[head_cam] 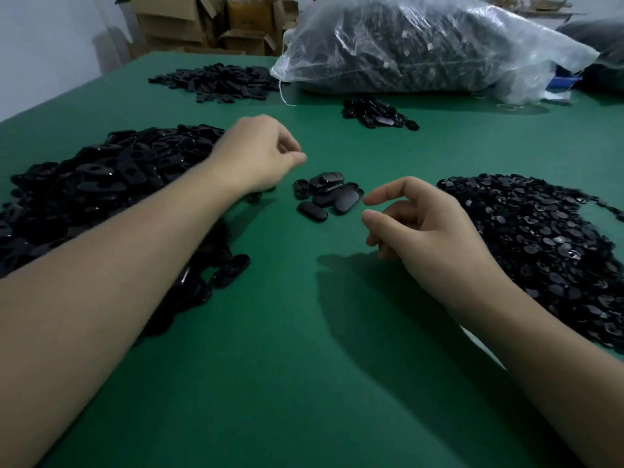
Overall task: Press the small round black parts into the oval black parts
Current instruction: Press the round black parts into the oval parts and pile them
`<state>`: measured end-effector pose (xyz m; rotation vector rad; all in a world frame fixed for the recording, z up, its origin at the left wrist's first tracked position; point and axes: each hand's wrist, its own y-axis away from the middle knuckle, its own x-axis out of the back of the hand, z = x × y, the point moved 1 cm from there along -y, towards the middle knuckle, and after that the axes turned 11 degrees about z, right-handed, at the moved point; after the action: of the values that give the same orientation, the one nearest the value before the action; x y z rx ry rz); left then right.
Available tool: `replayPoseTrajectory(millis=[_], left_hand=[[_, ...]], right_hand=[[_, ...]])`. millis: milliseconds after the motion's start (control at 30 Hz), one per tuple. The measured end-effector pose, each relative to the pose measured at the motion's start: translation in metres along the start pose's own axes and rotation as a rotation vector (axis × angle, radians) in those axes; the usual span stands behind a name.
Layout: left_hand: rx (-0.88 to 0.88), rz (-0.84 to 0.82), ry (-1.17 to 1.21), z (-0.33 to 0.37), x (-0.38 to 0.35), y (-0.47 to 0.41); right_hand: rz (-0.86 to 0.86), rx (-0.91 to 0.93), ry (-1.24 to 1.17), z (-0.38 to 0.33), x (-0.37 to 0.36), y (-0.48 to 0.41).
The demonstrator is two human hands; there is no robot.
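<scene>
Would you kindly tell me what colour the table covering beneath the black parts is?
The table covering is plain dark green, clearest in the head view.
</scene>
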<state>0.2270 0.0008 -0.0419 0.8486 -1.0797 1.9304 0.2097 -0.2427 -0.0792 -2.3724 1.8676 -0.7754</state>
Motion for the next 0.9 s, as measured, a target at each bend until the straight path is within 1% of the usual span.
replayPoseTrajectory(millis=[133,200,300,433,500,567,633,700,800,900], left_hand=[[-0.044,-0.188,-0.186,-0.017,0.016,0.004],[-0.077,-0.201,-0.252,-0.021,0.015,0.01],[-0.093,-0.159,-0.287,-0.025,0.011,0.017],[-0.076,-0.119,-0.304,-0.03,0.01,0.02],[-0.065,-0.084,-0.304,-0.03,0.011,0.022],[-0.053,-0.068,-0.293,-0.028,0.014,0.023],[-0.058,-0.065,-0.297,-0.025,0.016,0.024],[-0.078,-0.055,-0.327,-0.021,0.016,0.026],[-0.074,-0.01,-0.357,-0.016,0.018,0.029],[-0.049,0.07,-0.364,-0.014,0.022,0.029]], right_hand=[[0.087,0.025,0.125,0.001,0.007,-0.004],[0.129,0.037,0.198,0.003,0.012,-0.007],[0.198,0.056,0.32,0.007,0.023,-0.014],[0.272,0.1,0.623,0.012,0.042,-0.025],[0.269,0.095,0.807,0.016,0.046,-0.028],[0.215,0.082,0.934,0.019,0.043,-0.028],[0.14,0.087,0.99,0.02,0.039,-0.026],[0.102,0.102,1.005,0.021,0.037,-0.026],[0.118,0.111,1.017,0.019,0.041,-0.026],[0.122,0.108,1.045,0.014,0.043,-0.025]])
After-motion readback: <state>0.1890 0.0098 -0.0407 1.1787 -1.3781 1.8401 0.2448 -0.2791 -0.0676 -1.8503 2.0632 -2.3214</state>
